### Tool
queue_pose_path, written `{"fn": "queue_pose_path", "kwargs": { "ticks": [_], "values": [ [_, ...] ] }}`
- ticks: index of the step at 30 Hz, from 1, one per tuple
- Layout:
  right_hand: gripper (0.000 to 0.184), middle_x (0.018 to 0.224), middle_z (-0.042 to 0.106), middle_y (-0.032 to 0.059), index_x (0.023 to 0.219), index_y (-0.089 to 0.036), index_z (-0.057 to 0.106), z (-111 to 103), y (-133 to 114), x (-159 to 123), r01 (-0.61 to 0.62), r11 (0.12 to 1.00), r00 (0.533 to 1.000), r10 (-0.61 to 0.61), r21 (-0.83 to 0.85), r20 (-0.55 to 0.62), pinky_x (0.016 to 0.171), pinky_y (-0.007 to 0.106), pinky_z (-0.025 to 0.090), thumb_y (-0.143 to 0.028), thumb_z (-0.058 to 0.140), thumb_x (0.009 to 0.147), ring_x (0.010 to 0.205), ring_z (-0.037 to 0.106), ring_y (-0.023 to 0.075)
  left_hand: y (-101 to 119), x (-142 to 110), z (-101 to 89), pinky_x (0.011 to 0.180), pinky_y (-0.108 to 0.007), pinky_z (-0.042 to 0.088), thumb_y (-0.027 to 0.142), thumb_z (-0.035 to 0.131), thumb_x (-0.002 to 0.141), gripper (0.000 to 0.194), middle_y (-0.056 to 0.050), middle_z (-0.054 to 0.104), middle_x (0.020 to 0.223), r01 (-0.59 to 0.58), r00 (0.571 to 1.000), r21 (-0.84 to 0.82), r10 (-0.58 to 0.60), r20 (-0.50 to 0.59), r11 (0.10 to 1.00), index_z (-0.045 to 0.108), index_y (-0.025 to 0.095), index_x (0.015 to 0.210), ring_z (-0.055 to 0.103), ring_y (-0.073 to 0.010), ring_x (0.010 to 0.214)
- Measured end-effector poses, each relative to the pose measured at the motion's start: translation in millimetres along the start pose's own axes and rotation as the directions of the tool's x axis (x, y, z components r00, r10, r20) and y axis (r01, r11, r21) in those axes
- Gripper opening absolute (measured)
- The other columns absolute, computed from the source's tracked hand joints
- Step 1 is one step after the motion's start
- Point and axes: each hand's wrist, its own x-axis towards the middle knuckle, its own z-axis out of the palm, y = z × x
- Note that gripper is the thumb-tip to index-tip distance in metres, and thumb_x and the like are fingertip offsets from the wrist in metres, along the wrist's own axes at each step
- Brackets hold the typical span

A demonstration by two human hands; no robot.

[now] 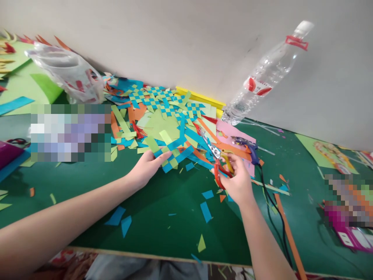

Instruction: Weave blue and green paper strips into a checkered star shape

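Note:
Pinched between the fingers of my left hand (151, 165) is a woven paper piece (174, 152) of crossed green and blue strips, its loose ends sticking out. My right hand (237, 177) grips a pair of scissors (216, 153) with one red and one yellow handle. The blades point up and left, apart from the woven piece. Behind both hands lies a heap of finished-looking blue and green woven pieces (167, 102). A glue gun (247, 147) with a blue body rests on pink paper (250, 167), just beyond my right hand.
A tall plastic bottle (259, 81) leans near the wall at the right. A plastic-bagged cup (67, 72) stands back left. Paper scraps (206, 212) dot the green table (163, 229). A black cord (276, 210) and an orange strip (288, 233) run beside my right arm. A purple power strip (346, 233) lies far right.

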Motion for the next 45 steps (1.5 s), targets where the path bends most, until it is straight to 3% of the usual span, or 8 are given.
{"fn": "queue_pose_path", "kwargs": {
  "ticks": [2,6,10,14,22,33,45],
  "values": [
    [0.051,0.114,0.056,0.009,0.117,-0.024,0.046,3.8,-6.7,-4.7,0.064,0.998,0.997,-0.063,-0.023,0.049,0.078,0.037,0.055,-0.035,0.067,0.072,0.097,0.059,0.021,0.3,0.7,0.0,0.061,-0.03,0.049,0.043,0.072,0.068,0.033,-0.003,0.066,0.066,0.0,1.0,-0.043,0.001,0.028,0.999,0.069,0.015,0.085,0.064,-0.0212,0.068],
    [0.054,0.115,0.054,0.0106,0.119,-0.022,0.045,7.8,-15.0,-10.6,0.239,0.934,0.969,-0.212,-0.264,0.125,0.087,0.043,0.05,-0.036,0.067,0.072,0.105,0.054,0.0251,2.0,1.4,1.1,0.079,-0.032,0.051,0.042,0.07,0.073,0.035,-0.006,0.07,0.085,-0.003,0.992,-0.144,0.021,0.127,0.99,0.068,0.015,0.095,0.065,-0.0199,0.083],
    [0.058,0.113,0.053,0.0119,0.12,-0.018,0.042,10.9,-16.0,-13.2,0.331,0.854,0.942,-0.275,-0.402,0.191,0.095,0.048,0.043,-0.037,0.066,0.071,0.112,0.048,0.0291,2.3,0.8,2.1,0.083,-0.032,0.051,0.039,0.073,0.07,0.032,-0.006,0.07,0.086,0.02,0.991,-0.175,0.004,0.137,0.984,0.068,0.014,0.09,0.065,-0.0186,0.084],
    [0.055,0.107,0.054,0.0111,0.119,-0.017,0.042,12.4,-17.0,-15.1,0.352,0.83,0.934,-0.28,-0.434,0.222,0.092,0.047,0.044,-0.04,0.063,0.073,0.106,0.051,0.0283,2.6,-0.9,3.3,0.076,-0.032,0.053,0.036,0.077,0.065,0.027,-0.005,0.069,0.076,0.045,0.994,-0.179,-0.026,0.105,0.983,0.067,0.013,0.076,0.065,-0.0191,0.077],
    [0.054,0.105,0.054,0.0111,0.118,-0.017,0.043,12.2,-12.8,-14.0,0.331,0.837,0.942,-0.264,-0.436,0.207,0.089,0.046,0.045,-0.041,0.062,0.073,0.104,0.052,0.029,8.8,-4.5,5.4,0.069,-0.035,0.052,0.032,0.076,0.064,0.023,-0.003,0.065,0.062,0.061,0.984,-0.153,-0.034,0.177,0.986,0.067,0.013,0.074,0.065,-0.0214,0.071],
    [0.052,0.108,0.054,0.0117,0.119,-0.019,0.043,13.1,-13.1,-14.8,0.322,0.857,0.942,-0.246,-0.402,0.23,0.081,0.044,0.05,-0.04,0.061,0.075,0.1,0.054,0.0285,1.2,-3.3,0.8,0.075,-0.033,0.051,0.031,0.075,0.069,0.028,-0.003,0.069,0.08,-0.004,0.962,-0.147,0.044,0.271,0.989,0.065,0.017,0.091,0.065,-0.02,0.078],
    [0.05,0.11,0.055,0.0127,0.127,-0.019,0.04,12.0,-11.5,-14.6,0.353,0.846,0.924,-0.248,-0.4,0.291,0.078,0.042,0.053,-0.043,0.052,0.085,0.097,0.058,0.0262,3.6,-3.8,0.6,0.082,-0.032,0.051,0.03,0.073,0.072,0.028,-0.003,0.071,0.089,0.02,0.958,-0.169,0.029,0.284,0.985,0.064,0.018,0.096,0.066,-0.0177,0.081]
  ]
}}
